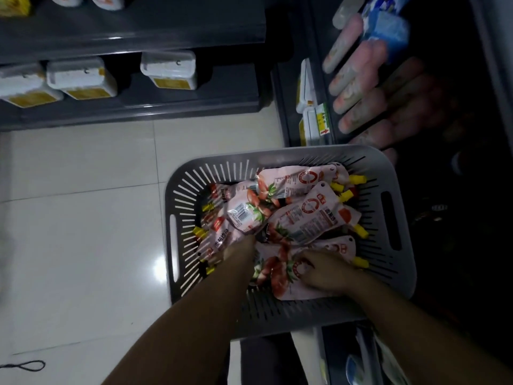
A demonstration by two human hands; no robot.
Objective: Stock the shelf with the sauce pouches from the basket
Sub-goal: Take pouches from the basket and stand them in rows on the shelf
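A grey slotted basket [394,273] stands on the floor at lower right, filled with several pink sauce pouches [305,218] that have yellow caps. My left hand [240,252] reaches down into the pile, its fingers hidden among the pouches. My right hand [324,270] lies on a pouch [286,276] at the basket's near side, fingers curled around its edge. A row of pink pouches [358,87] stands on the dark shelf to the upper right.
A grey shelf unit [133,112] at upper left holds white tubs with yellow labels [80,77]. Price tags [313,118] line the right shelf's edge. Glossy white floor tiles [83,218] lie left of the basket. A blue packet [388,26] sits at top right.
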